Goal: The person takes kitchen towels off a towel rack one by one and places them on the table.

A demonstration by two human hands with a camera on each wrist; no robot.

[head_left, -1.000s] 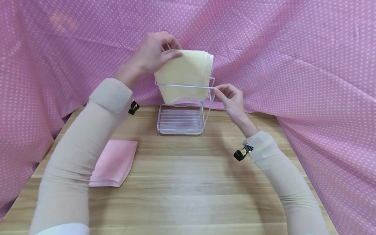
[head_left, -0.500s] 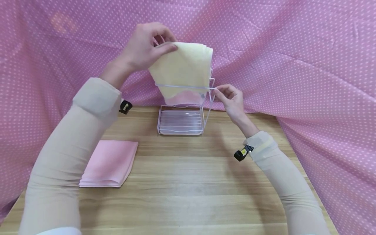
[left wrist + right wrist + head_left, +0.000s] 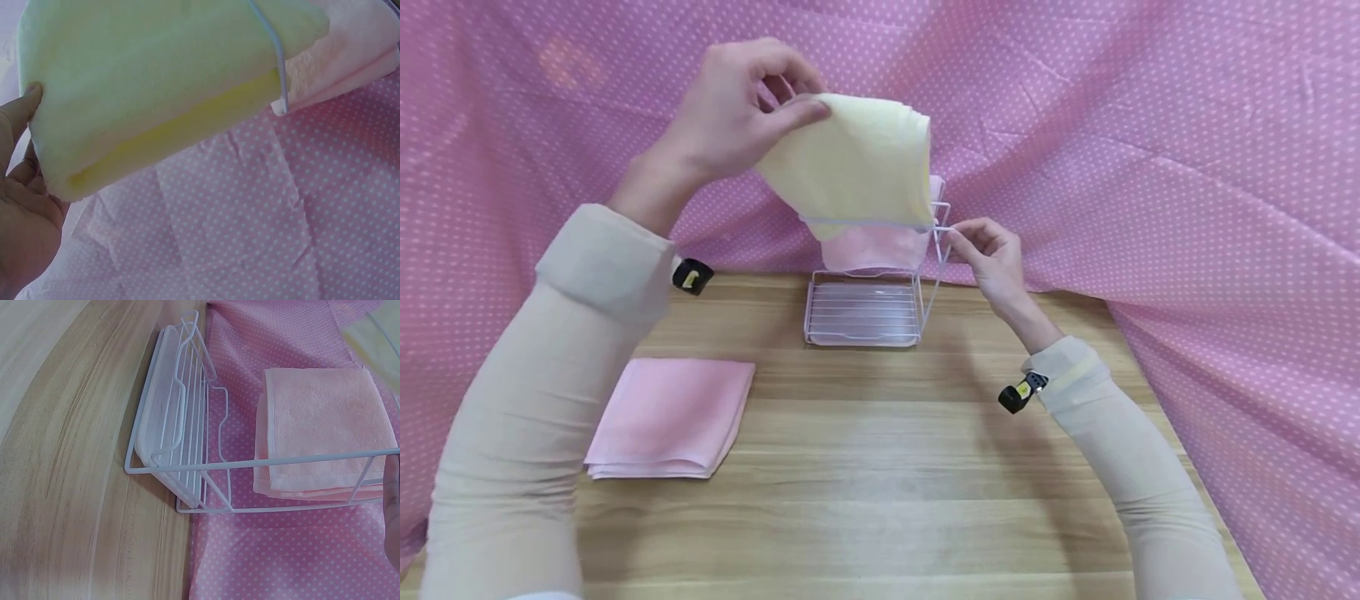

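Note:
My left hand [image 3: 722,108] pinches the upper left edge of a folded pale yellow towel [image 3: 857,158], thumb in front. The towel slants up to the left, its lower end still over the front top bar of a white wire rack [image 3: 250,464]. In the left wrist view the bar [image 3: 275,44] crosses the towel's far end. My right hand [image 3: 996,262] pinches the rack's upper right corner between thumb and fingers. Behind the yellow towel, a folded pink towel [image 3: 325,419] hangs on the rack, its lower part showing below the yellow one in the head view.
Another folded pink towel [image 3: 673,412] lies on the wooden table [image 3: 880,467], left of the rack. A shallow translucent tray [image 3: 153,400] sits in the rack's base. Pink dotted cloth [image 3: 1075,125] drapes behind and along both sides.
My left hand has moved up and left, drawing the yellow towel off the front bar and exposing more of the pink towel behind. The right hand stays at the rack's corner.

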